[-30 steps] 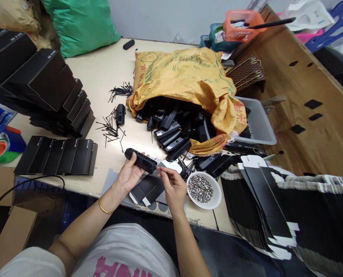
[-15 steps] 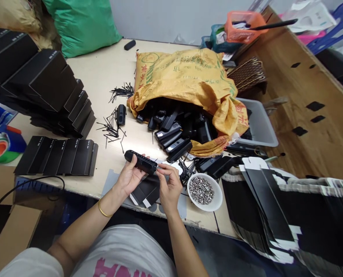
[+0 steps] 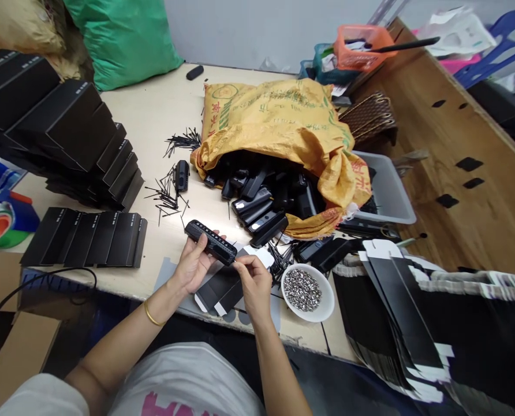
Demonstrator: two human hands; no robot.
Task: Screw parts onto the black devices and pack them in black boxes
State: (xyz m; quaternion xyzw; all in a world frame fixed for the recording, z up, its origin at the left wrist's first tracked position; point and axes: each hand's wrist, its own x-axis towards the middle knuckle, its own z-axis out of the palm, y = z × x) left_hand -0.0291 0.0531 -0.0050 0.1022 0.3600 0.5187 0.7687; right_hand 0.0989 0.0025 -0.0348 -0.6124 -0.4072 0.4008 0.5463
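Observation:
A long black ribbed plastic piece (image 3: 212, 241) lies in my left hand (image 3: 194, 266), whose thumb presses on its upper face. My right hand (image 3: 256, 286) is pinched at the lower right end of that piece; whatever is between its fingertips is too small to make out. Flat black cardboard boxes with white flaps (image 3: 220, 289) lie on the table beneath both hands. Beside my right hand is a white bowl (image 3: 327, 303) holding small silver metal parts (image 3: 302, 289). Thin black sticks (image 3: 280, 254) are piled just behind the bowl.
A yellow sack (image 3: 270, 115) spills black plastic pieces (image 3: 261, 214) behind the hands. Stacked black boxes (image 3: 62, 127) rise at the left, with a lower row (image 3: 84, 238) in front. Unfolded black cartons (image 3: 413, 312) cover the right side. A grey bin (image 3: 391, 185) stands beside the sack.
The black piece has rolled slightly in my left hand, showing more of its ribbed side. My right fingers have drawn closer together at its end. The view has shifted a little.

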